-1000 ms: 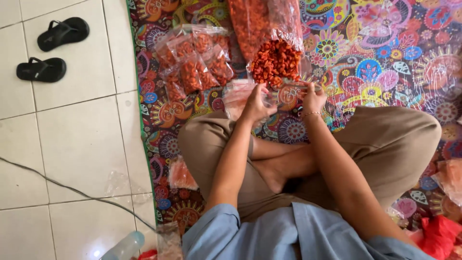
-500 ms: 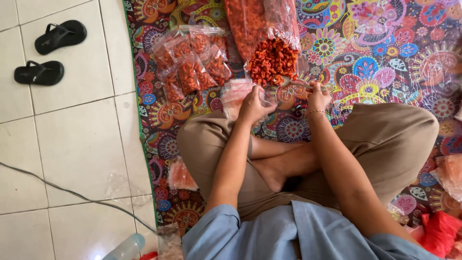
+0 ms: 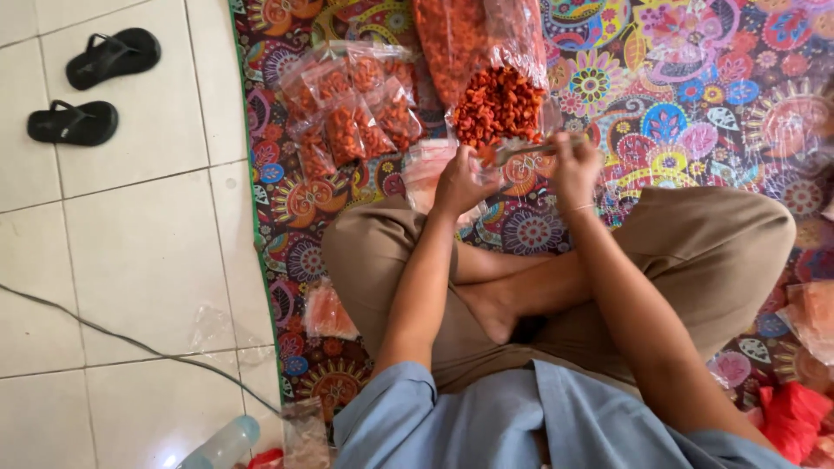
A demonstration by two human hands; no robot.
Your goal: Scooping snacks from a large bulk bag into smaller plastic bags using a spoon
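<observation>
The spoon (image 3: 530, 148) sits in my right hand (image 3: 576, 167), fingers clenched round its handle, its bowl reaching left toward the small clear bag (image 3: 434, 169) and carrying a bit of the orange-red snack. My left hand (image 3: 458, 181) grasps that bag at its mouth, just in front of my crossed legs; the bag lies partly under my palm, so I cannot tell how full it is. Both hands hover close together over the patterned mat (image 3: 695, 104), just this side of the big open sack of orange-red pieces (image 3: 498, 104), whose plastic is rolled open so the heap shows. The spoon's tip is beside the sack's near edge, between the sack and the small bag.

To the left of the sack lies a cluster of filled packets (image 3: 352, 113), overlapping one another on the mat. One more flat packet (image 3: 327, 311) rests by my left knee, near the mat's edge. On the white tiled floor (image 3: 130, 260), well apart from me, lie two black sandals (image 3: 91, 87), and a dark cable (image 3: 113, 334) runs across the tiles. A plastic bottle (image 3: 221, 445) lies near my left side at the bottom.
</observation>
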